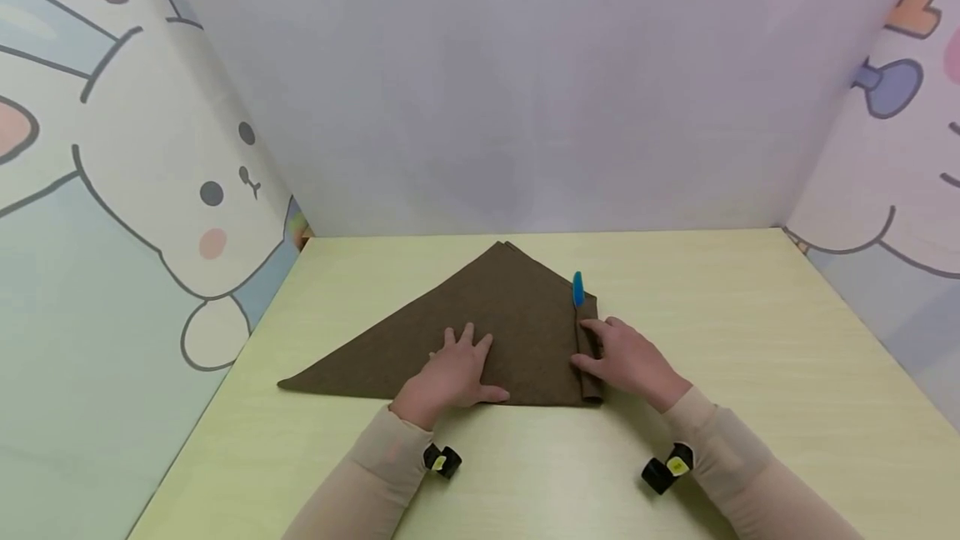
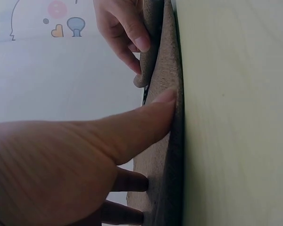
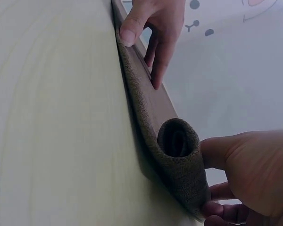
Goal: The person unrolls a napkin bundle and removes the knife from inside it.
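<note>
A brown cloth [image 1: 465, 315] lies on the table as a large folded triangle, its long tip to the left. Its right side is turned into a narrow roll [image 3: 188, 174], whose spiral end shows in the right wrist view. My left hand [image 1: 453, 373] rests on the cloth with fingers spread, thumb near the front edge. At the roll, my right hand [image 1: 630, 361] grips it with thumb and curled fingers. A slim item with a blue rounded end [image 1: 578, 288] sticks out beyond the fingers, along the roll's inner edge; its lower part is hidden.
The pale wooden table [image 1: 750, 340] extends on both sides of the cloth. A plain pale backdrop [image 1: 525, 90] stands behind it, with cartoon-printed side panels, a rabbit [image 1: 172, 182] on the left one. Black wrist cameras [image 1: 660, 475] sit on both sleeves.
</note>
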`<state>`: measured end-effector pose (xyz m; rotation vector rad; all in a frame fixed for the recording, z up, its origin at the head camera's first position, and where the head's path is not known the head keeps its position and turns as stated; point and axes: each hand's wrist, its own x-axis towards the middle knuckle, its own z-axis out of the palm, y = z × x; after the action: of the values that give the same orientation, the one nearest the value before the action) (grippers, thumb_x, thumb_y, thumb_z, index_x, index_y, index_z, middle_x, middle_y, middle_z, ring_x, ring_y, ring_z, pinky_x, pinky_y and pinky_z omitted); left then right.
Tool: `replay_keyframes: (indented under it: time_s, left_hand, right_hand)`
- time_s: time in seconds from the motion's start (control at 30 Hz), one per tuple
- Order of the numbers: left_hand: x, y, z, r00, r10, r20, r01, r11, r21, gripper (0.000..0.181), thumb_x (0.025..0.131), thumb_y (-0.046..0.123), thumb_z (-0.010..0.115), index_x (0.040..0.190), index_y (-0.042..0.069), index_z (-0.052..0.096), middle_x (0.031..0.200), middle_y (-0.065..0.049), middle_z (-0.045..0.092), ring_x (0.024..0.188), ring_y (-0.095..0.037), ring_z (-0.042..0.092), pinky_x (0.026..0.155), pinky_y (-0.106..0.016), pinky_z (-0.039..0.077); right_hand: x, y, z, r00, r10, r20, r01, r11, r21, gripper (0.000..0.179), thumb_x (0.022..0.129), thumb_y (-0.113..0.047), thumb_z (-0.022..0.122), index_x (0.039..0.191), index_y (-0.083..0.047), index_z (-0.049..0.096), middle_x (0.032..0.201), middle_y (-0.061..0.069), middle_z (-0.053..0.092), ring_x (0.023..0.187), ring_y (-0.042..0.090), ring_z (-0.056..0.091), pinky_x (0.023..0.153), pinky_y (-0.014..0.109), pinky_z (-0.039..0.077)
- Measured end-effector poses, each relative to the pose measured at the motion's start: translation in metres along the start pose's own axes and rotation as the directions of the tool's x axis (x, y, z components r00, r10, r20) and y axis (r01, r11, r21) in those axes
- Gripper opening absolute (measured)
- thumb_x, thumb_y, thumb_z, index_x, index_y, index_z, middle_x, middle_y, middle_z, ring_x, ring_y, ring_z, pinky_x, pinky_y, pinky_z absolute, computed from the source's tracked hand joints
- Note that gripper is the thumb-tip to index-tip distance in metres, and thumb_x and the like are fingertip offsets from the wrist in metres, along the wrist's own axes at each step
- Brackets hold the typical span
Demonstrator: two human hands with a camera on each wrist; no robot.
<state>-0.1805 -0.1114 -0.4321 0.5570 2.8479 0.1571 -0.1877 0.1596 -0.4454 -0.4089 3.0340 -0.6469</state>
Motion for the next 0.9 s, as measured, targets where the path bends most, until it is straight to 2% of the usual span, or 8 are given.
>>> replay_keyframes:
  time_s: [0.17,0.33,0.47,0.63,0.9]
  left_hand:
    - [0.0,0.0,-0.001,1.0,-0.001,0.005,0.001,1.0,-0.013,0.092,0.075,0.063,0.06,0.144,0.011,0.03,0.147,-0.023,0.017,0.128,-0.051,0.016,0.084,-0.064,0.036]
    - [0.0,0.0,-0.001,1.0,-0.002,0.005,0.002,1.0,-0.019,0.092,0.075,0.063,0.061,0.144,0.011,0.03,0.147,-0.023,0.017,0.128,-0.051,0.016,0.085,-0.065,0.035]
    - [0.0,-0.001,0.0,1.0,-0.002,0.007,0.002,1.0,-0.017,0.092,0.075,0.063,0.06,0.144,0.011,0.03,0.147,-0.023,0.017,0.128,-0.051,0.015,0.085,-0.065,0.035]
    - [0.001,-0.001,0.0,1.0,-0.002,0.005,0.002,1.0,-0.016,0.092,0.074,0.063,0.06,0.144,0.012,0.03,0.147,-0.023,0.017,0.128,-0.051,0.015,0.085,-0.064,0.035]
    - [0.001,-0.001,0.001,1.0,-0.002,0.006,0.002,1.0,-0.015,0.092,0.074,0.064,0.06,0.144,0.012,0.03,0.147,-0.022,0.017,0.128,-0.051,0.015,0.085,-0.064,0.035]
  right_hand:
    - [0.0,0.0,-0.003,1.0,-0.012,0.009,0.012,1.0,-0.004,0.062,0.081,-0.041,0.067,0.129,-0.004,0.051,0.099,0.007,0.057,0.084,0.019,0.054,0.068,0.037,0.045]
    - [0.002,-0.001,-0.006,0.999,0.011,0.041,-0.012,1.0,0.023,0.062,0.081,-0.037,0.068,0.13,-0.003,0.049,0.072,0.001,0.051,0.064,0.014,0.047,0.055,0.03,0.039]
    - [0.001,0.0,-0.007,0.998,0.032,0.05,-0.034,0.999,0.038,0.06,0.081,-0.034,0.068,0.13,-0.003,0.049,0.061,-0.001,0.044,0.053,0.013,0.041,0.048,0.028,0.033]
    - [0.001,0.0,-0.008,0.998,0.039,0.051,-0.041,0.998,0.039,0.058,0.082,-0.03,0.067,0.128,-0.002,0.049,0.059,-0.002,0.046,0.05,0.012,0.041,0.048,0.028,0.033]
    - [-0.001,0.0,-0.013,0.996,0.063,0.055,-0.065,0.997,0.034,0.053,0.081,-0.024,0.062,0.127,0.0,0.049,0.066,-0.003,0.051,0.055,0.012,0.046,0.052,0.029,0.037]
